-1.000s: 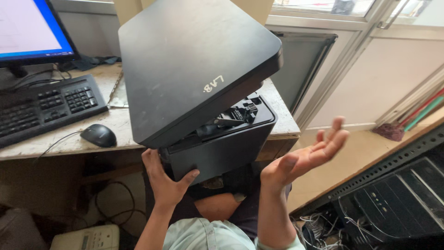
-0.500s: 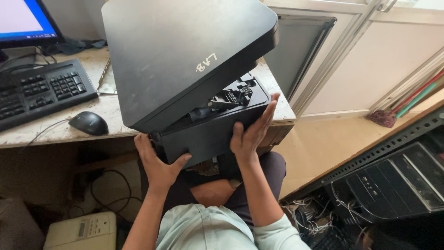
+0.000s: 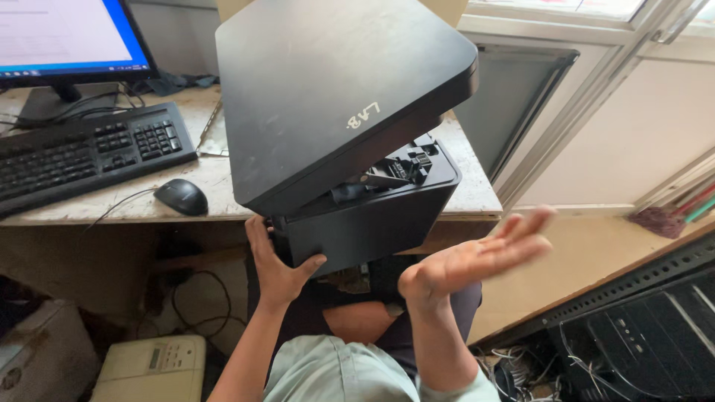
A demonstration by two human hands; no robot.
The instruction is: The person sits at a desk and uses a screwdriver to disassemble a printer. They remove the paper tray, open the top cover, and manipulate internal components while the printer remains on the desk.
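Observation:
A black printer [image 3: 357, 216] is tilted up in front of me, its flat lid [image 3: 328, 89] raised so the inner parts show in the gap. My left hand [image 3: 279, 264] grips the printer's lower front corner from below and holds it up. My right hand [image 3: 477, 257] is off the printer, to its right, palm up with fingers spread and nothing in it. The printer leans against the desk edge [image 3: 477, 208].
On the desk sit a black keyboard [image 3: 82, 156], a black mouse [image 3: 181, 196] and a lit monitor [image 3: 63, 37]. A beige machine [image 3: 153, 368] stands on the floor at lower left. Black computer cases [image 3: 633, 327] with loose cables lie at lower right.
My right hand was open and away, then pressed on the printer's front, and has now pulled back off it to the right, palm up. The left hand keeps its grip.

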